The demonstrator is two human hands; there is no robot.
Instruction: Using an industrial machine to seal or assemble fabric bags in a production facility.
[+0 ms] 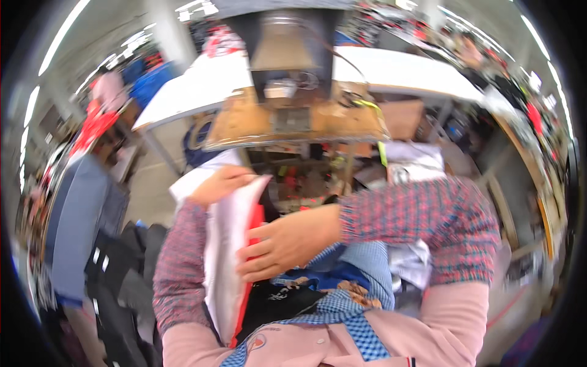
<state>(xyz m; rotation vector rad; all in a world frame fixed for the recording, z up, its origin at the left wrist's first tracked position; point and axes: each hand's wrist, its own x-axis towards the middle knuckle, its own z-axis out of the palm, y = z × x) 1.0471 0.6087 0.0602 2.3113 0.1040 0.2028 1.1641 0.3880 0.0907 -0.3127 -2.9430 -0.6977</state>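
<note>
A long white piece with a bright red edge (pixel 227 244), which looks like cloth, hangs upright in front of my body. At its top my left hand (pixel 223 183) grips it, fingers folded over the upper edge. My right hand (pixel 287 241) lies against its red side with fingers stretched out and slightly apart; motion blurs it a little. Black fabric (pixel 275 303) with a small white print rests on my lap below the right hand. Around it shows a blue checked apron (pixel 373 269).
Ahead stands a machine (pixel 290 61) on a worn wooden board (pixel 238 125), with a white table (pixel 409 73) behind. Dark garments (pixel 125 281) are heaped at the left beside a grey-blue panel (pixel 82 226). White cloth (pixel 416 159) lies right. A person in pink (pixel 110 92) is far left.
</note>
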